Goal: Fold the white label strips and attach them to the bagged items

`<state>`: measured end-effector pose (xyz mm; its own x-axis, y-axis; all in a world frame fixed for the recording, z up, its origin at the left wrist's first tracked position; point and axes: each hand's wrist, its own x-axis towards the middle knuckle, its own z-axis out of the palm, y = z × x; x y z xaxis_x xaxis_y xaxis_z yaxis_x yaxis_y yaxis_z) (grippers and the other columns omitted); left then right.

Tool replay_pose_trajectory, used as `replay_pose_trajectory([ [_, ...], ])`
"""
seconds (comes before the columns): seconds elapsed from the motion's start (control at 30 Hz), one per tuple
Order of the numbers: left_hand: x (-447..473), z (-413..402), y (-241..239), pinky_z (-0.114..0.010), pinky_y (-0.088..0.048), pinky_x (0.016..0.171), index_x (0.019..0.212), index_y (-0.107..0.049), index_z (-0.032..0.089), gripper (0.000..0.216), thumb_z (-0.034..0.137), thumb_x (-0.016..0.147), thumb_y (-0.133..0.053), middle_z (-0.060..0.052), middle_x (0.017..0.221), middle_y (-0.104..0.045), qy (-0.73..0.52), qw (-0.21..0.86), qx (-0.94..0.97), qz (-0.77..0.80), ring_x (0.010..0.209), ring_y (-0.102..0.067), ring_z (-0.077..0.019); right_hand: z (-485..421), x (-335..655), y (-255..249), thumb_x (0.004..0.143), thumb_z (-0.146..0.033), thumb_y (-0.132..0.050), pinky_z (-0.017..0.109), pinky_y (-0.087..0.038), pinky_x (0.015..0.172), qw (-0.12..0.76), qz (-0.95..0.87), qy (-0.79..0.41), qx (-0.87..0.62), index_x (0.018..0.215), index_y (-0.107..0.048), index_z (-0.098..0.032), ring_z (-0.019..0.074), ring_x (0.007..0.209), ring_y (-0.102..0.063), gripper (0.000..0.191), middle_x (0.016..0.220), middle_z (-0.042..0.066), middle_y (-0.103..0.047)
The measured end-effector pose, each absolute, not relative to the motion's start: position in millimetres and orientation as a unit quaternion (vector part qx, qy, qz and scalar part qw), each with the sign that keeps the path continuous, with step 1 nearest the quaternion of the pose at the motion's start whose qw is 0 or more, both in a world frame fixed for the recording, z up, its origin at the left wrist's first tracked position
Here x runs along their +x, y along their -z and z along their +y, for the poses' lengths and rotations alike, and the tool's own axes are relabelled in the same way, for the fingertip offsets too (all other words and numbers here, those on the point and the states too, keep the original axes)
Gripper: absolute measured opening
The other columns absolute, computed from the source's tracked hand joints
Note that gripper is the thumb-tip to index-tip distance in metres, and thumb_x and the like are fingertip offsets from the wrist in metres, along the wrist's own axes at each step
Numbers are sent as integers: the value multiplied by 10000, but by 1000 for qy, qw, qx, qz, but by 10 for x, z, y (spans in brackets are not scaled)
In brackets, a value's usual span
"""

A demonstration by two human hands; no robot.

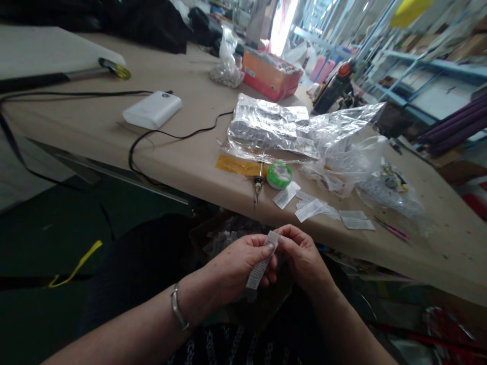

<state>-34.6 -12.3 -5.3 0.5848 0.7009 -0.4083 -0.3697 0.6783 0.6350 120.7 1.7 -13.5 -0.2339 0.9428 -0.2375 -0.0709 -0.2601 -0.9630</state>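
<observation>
My left hand (pixel 243 261) pinches a narrow white printed label (pixel 258 271) between thumb and fingers, above my lap. Close beside it, my right hand (pixel 302 256) has its thumb and forefinger closed at the label's upper end; whether it grips the label itself or a small part on it is too small to tell. On the table edge just beyond lie several loose white labels (pixel 314 209), a green-rimmed round tape roll (pixel 279 175) and a thin metal-tipped tool (pixel 257 188). Pink-handled tweezers (pixel 393 229) rest farther right.
Clear plastic bags (pixel 274 124) cover the middle of the brown table (pixel 190 157). A white box-shaped device (pixel 152 110) with a black cable sits left. Behind stands an orange box (pixel 272 76). Below the table edge is an open box of pale scraps (pixel 228 235).
</observation>
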Motion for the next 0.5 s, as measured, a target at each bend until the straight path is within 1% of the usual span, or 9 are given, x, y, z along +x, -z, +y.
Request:
replay_pose_trajectory([
  [0.13, -368, -134, 64, -195, -359, 475, 700, -540, 140, 231, 346, 804, -555, 12, 591, -539, -329, 840, 265, 339, 481, -504, -73, 42, 1124, 160, 737, -286, -670, 196, -404, 535, 414, -426, -664, -455, 717, -580, -172, 80, 558, -492, 147, 674, -28, -569],
  [0.23, -396, -120, 71, -208, -378, 521, 734, -575, 134, 226, 350, 796, -563, -1, 631, -566, -347, 816, 292, 360, 534, -515, -85, 85, 1060, 141, 731, -278, -668, 195, -401, 530, 412, -445, -658, -447, 696, -580, -175, 75, 547, -491, 140, 687, -31, -583],
  [0.3, -429, -97, 77, -211, -389, 570, 770, -612, 128, 197, 319, 791, -570, -7, 671, -586, -371, 770, 341, 392, 591, -519, -92, 129, 1017, 122, 726, -273, -663, 193, -403, 533, 412, -469, -635, -454, 690, -581, -174, 75, 542, -488, 132, 656, -38, -574],
  [0.37, -477, -66, 85, -214, -398, 614, 792, -644, 133, 168, 285, 784, -574, -10, 705, -609, -396, 699, 405, 436, 650, -525, -107, 181, 975, 104, 722, -273, -652, 190, -395, 521, 405, -495, -607, -472, 688, -577, -173, 77, 531, -475, 130, 608, -48, -545],
  [0.5, -584, 7, 74, -231, -429, 673, 830, -679, 166, 171, 276, 786, -555, -20, 774, -667, -426, 569, 489, 506, 742, -572, -152, 280, 891, 74, 722, -276, -623, 187, -356, 488, 382, -560, -533, -507, 674, -570, -167, 75, 515, -435, 131, 569, -53, -500],
])
